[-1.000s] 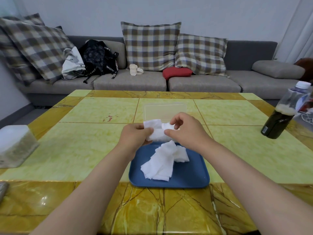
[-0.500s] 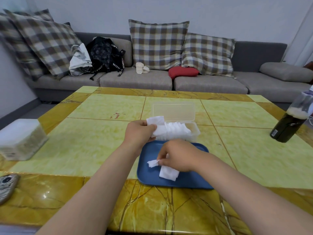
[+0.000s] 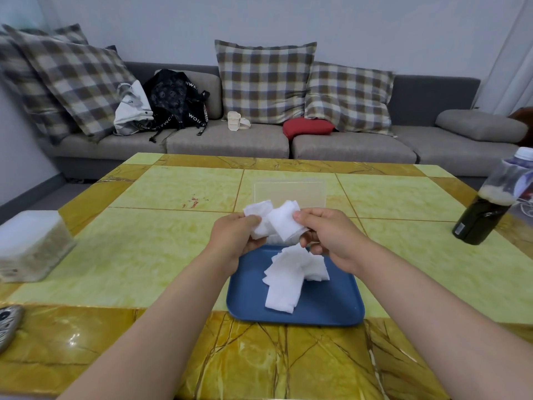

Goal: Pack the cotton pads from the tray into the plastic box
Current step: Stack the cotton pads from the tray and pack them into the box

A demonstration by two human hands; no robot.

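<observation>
Yellow marble tabletop (image 3: 144, 255) takes up the near half of the room, and a blue tray (image 3: 326, 308) sits close to its near edge, straight in front of the person. A loose heap of white cotton pads (image 3: 284, 281) lies on the tray, overlapping one another.

Above the tray's far edge the two hands come together. The left hand (image 3: 232, 241) has thumb and curled fingers pinched on a bunch of held pads (image 3: 277, 223). The right hand (image 3: 331, 236) grips the same bunch from the other side, thumb on top.

Right behind them stands the clear plastic box (image 3: 290, 193) with its lid raised; the hands hide most of its body.

A dark bottle (image 3: 487, 209) stands well off to the right, and a white container (image 3: 31, 243) sits at the left edge. Beyond the table runs a grey sofa (image 3: 227, 142) with checked cushions (image 3: 264, 82), a black bag (image 3: 173, 99) and a red cushion (image 3: 307, 127).
</observation>
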